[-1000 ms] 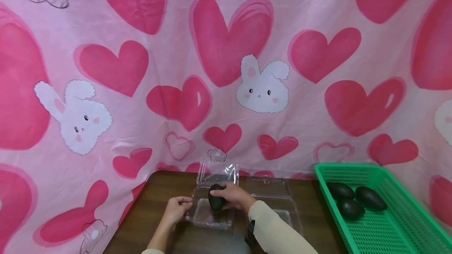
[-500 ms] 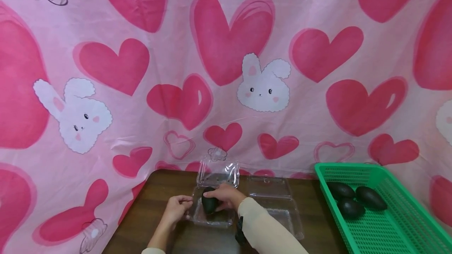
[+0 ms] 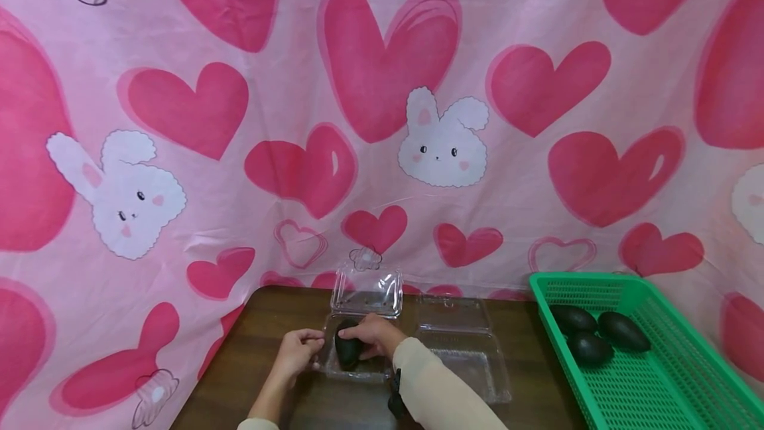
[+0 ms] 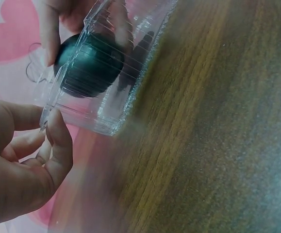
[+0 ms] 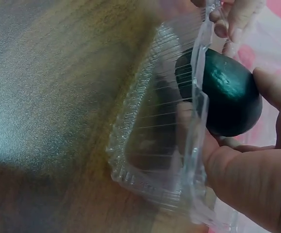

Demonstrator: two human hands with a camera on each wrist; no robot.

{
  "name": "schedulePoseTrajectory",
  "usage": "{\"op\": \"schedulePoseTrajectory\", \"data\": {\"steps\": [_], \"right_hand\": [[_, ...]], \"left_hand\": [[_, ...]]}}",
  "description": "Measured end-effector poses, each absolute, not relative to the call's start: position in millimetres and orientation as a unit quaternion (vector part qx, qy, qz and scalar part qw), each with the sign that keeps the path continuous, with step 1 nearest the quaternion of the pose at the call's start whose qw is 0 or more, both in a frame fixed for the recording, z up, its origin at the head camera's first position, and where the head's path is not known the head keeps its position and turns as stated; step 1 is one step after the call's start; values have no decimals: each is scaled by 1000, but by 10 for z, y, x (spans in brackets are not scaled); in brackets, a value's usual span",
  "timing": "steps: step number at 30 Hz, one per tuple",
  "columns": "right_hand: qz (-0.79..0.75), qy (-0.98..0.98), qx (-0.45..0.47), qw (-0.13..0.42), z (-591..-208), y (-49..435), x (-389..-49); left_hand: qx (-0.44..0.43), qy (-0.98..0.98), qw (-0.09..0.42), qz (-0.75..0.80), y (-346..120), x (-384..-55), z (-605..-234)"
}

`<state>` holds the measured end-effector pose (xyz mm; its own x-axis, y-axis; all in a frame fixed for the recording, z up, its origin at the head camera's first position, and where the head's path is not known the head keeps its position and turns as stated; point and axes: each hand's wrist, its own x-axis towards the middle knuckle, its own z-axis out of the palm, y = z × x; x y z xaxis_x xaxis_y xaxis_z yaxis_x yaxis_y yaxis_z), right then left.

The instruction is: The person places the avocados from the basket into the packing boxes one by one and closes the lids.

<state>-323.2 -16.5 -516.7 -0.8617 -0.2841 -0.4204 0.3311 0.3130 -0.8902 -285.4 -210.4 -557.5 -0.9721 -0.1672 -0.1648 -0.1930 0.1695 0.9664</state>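
A dark green avocado (image 3: 347,349) sits in the grip of my right hand (image 3: 377,336), thumb on one side and fingers on the other. It is partly down inside the base of a clear plastic clamshell box (image 5: 145,179), as the right wrist view shows. At the box's left side my left hand (image 3: 295,356) pinches the rim between thumb and fingers; the left wrist view shows this pinch near the corner. The lid (image 3: 367,292) of the box is raised at the back. In the left wrist view the box wall partly covers the avocado (image 4: 94,68).
A second clear clamshell box (image 3: 471,363) lies opened just to the right, partly behind the right sleeve (image 3: 442,380). Farther right, a green plastic basket (image 3: 650,390) holds 3 dark avocados (image 3: 623,332). Behind the wooden table (image 3: 239,377) hangs a pink heart-patterned cloth (image 3: 513,204).
My right hand has moved left with the avocado and a little lower into the box, toward its left side. The left hand keeps its pinch on the rim.
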Motion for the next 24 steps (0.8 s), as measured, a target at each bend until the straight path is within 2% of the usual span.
{"op": "schedulePoseTrajectory", "data": {"steps": [24], "right_hand": [[-593,768,10,241,-5256,-201,-3196]], "left_hand": [[-105,767,10,633,-2111,-2819,-5538]]}}
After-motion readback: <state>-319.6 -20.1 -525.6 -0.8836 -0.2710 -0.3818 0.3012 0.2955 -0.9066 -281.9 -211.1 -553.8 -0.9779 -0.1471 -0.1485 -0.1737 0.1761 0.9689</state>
